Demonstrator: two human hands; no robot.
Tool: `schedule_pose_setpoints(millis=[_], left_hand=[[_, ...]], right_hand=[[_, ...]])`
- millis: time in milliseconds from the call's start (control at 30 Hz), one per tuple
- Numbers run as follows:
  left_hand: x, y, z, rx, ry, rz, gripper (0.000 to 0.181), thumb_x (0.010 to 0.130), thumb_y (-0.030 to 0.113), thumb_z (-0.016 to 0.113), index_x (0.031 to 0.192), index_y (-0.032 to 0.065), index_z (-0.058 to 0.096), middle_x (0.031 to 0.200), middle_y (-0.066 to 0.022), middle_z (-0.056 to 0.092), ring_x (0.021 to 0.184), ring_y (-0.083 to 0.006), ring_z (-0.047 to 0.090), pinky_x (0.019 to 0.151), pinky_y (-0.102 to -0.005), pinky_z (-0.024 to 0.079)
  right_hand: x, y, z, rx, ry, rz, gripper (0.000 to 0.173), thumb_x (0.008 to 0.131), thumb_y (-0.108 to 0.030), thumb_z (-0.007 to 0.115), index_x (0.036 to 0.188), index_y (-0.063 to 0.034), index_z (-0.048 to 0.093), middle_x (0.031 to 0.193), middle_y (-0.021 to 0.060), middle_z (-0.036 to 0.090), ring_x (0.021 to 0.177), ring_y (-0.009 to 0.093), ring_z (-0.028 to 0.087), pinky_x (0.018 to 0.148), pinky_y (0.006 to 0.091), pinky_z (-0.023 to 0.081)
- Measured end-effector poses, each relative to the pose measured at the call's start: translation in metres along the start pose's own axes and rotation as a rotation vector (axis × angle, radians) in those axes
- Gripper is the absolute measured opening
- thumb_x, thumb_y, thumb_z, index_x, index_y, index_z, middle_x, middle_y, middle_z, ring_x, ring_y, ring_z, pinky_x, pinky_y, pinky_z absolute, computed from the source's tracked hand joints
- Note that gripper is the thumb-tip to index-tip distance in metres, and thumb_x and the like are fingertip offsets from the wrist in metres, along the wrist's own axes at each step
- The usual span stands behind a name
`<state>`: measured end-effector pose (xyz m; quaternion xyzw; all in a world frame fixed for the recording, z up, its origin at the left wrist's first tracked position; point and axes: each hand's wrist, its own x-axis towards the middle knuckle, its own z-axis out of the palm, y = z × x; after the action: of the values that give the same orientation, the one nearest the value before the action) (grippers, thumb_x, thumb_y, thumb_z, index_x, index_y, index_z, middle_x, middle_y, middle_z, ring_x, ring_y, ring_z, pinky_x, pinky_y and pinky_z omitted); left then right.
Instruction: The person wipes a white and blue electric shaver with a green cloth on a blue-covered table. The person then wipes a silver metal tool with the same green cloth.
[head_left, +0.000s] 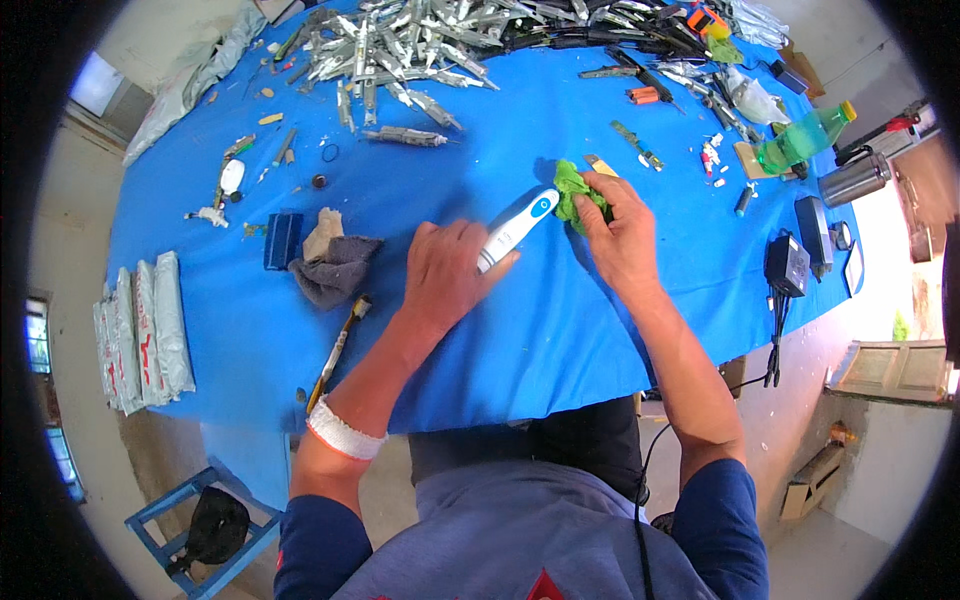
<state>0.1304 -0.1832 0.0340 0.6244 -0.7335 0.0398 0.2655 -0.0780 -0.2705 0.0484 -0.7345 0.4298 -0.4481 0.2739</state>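
Over the middle of the blue cloth, my left hand (450, 270) is closed around the lower part of a white electric toothbrush handle (519, 229) with a blue button. The handle slants up to the right, its far end close to a crumpled green cloth (571, 187). That cloth is pinched between the thumb and fingers of my right hand (621, 229). Just beyond those fingers lies a flat tan-and-metal piece (600, 166). Left of my left hand are a dark grey rag (337, 270), a blue block (283, 241) and an old toothbrush (341, 349) with a worn head.
A large heap of grey and black handle parts (405, 45) covers the far side. Wrapped packets (154, 330) lie at the left edge. On the right stand a green bottle (806, 139), a steel cup (855, 180) and a black power adapter (787, 264) with cables hanging over the edge.
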Motion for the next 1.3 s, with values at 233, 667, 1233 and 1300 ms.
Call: schedule_pose_setpoints(millis=[233,667,1233,1300], left_hand=[[0.005,-0.003,-0.003,-0.156,-0.004,-0.033,0.035,0.076,0.034,0.080,0.072,0.0074,0.057,0.071,-0.0104,0.060,0.065,-0.0309,0.058,0.066,-0.0431,0.041],[0.007,-0.008,-0.022,-0.758,0.050,-0.366,0.038,0.086,0.033,0.075,0.066,0.0036,0.060,0.057,-0.0116,0.059,0.050,-0.0232,0.055,0.049,-0.0388,0.040],[0.000,0.002,-0.007,-0.232,0.011,-0.064,0.036,0.076,0.027,0.081,0.063,0.0081,0.053,0.062,-0.0119,0.057,0.058,-0.0306,0.054,0.068,-0.0427,0.040],[0.000,0.003,-0.006,-0.219,0.018,-0.058,0.036,0.075,0.027,0.082,0.064,0.0085,0.053,0.062,-0.0112,0.058,0.058,-0.0307,0.054,0.068,-0.0427,0.039]], right_hand=[[0.001,-0.023,0.028,-0.099,-0.131,-0.152,0.027,0.088,-0.008,0.063,0.114,0.0016,0.065,0.103,0.0218,0.065,0.098,0.038,0.062,0.083,0.0418,0.052],[0.043,-0.011,0.010,-0.122,0.079,0.107,0.022,0.086,-0.002,0.063,0.106,0.0005,0.071,0.097,0.0177,0.066,0.092,0.033,0.064,0.078,0.0379,0.053],[0.036,0.003,0.013,0.115,0.165,0.198,0.022,0.087,-0.007,0.069,0.108,-0.0004,0.070,0.098,0.0160,0.069,0.084,0.029,0.067,0.077,0.0368,0.053],[0.030,0.016,0.014,0.185,0.142,0.242,0.023,0.087,-0.008,0.070,0.109,-0.0001,0.070,0.098,0.0150,0.069,0.084,0.028,0.067,0.078,0.0357,0.053]])
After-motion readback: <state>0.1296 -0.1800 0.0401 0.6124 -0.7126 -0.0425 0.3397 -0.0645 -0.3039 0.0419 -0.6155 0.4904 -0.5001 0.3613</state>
